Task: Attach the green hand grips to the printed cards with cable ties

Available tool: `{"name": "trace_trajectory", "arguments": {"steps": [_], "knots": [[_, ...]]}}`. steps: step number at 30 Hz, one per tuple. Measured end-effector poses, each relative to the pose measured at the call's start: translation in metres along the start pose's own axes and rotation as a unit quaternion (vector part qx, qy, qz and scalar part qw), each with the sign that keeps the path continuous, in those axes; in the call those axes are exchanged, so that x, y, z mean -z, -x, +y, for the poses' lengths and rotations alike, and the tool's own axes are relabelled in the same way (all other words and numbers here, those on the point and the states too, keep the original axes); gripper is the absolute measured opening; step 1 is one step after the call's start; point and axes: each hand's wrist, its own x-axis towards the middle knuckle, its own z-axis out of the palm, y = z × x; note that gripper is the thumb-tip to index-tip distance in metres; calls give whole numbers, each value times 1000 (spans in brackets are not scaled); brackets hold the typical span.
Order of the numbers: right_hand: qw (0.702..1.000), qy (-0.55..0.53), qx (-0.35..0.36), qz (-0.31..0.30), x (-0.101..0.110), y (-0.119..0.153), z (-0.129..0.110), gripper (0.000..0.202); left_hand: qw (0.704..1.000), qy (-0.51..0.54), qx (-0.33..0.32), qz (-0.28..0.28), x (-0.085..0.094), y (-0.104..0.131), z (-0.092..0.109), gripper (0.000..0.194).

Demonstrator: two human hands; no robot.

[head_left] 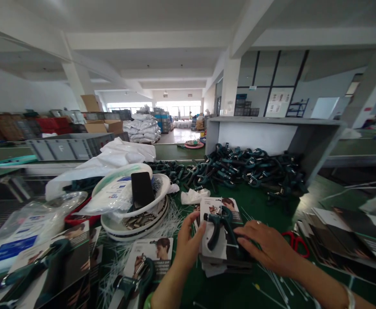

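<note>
A dark green plier-like tool [219, 225] lies on a printed card on top of a stack of cards [226, 267]. My left hand [189, 238] is at the stack's left edge, thumb and fingers apart around the edge of the cards. From the right, my right hand [263, 244] reaches over the stack, its fingers touching the tool's right handle and the card. Thin white ties [276, 279] lie near the stack. Another carded tool [136, 279] rests left of my left forearm, with more carded tools [49, 270] at the far left.
Many green tools [249, 167] spill from a tipped grey crate [319, 150]. White bowls [133, 231] hold metal parts and a black phone [142, 189]. Red scissors [295, 243] and loose cards [342, 240] are on the right. A crumpled white tissue [195, 196] lies behind the stack.
</note>
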Motion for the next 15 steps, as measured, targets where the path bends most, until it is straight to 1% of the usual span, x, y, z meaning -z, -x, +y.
{"name": "trace_trajectory", "arguments": {"steps": [2, 3, 5, 7, 8, 9, 11, 13, 15], "knots": [[1000, -5, -28, 6, 0, -10, -1, 31, 991, -115, -68, -14, -3, -20, 19, 29], [999, -2, -36, 0, -1, -16, -2, 31, 979, -179, -94, -38, -6, -30, 28, 27], [999, 8, -44, -26, -5, -29, -6, 31, 942, -304, -102, -100, -19, -49, 40, 28], [998, 16, -49, -45, -11, -39, -8, 23, 922, -353, -98, -127, -35, -64, 44, 27], [998, 16, -52, -44, -14, -42, -8, 20, 916, -363, -98, -137, -43, -69, 44, 25], [998, 9, -54, -36, -19, -43, -7, 20, 914, -366, -101, -145, -50, -72, 43, 21], [998, -32, -60, 3, -29, -43, -2, 21, 907, -370, -109, -168, -59, -74, 38, 17], [991, -107, -62, 60, -41, -39, 4, 20, 904, -367, -119, -185, -61, -70, 33, 17], [971, -191, -67, 127, -52, -36, 8, 19, 901, -364, -128, -197, -58, -64, 30, 17]]}}
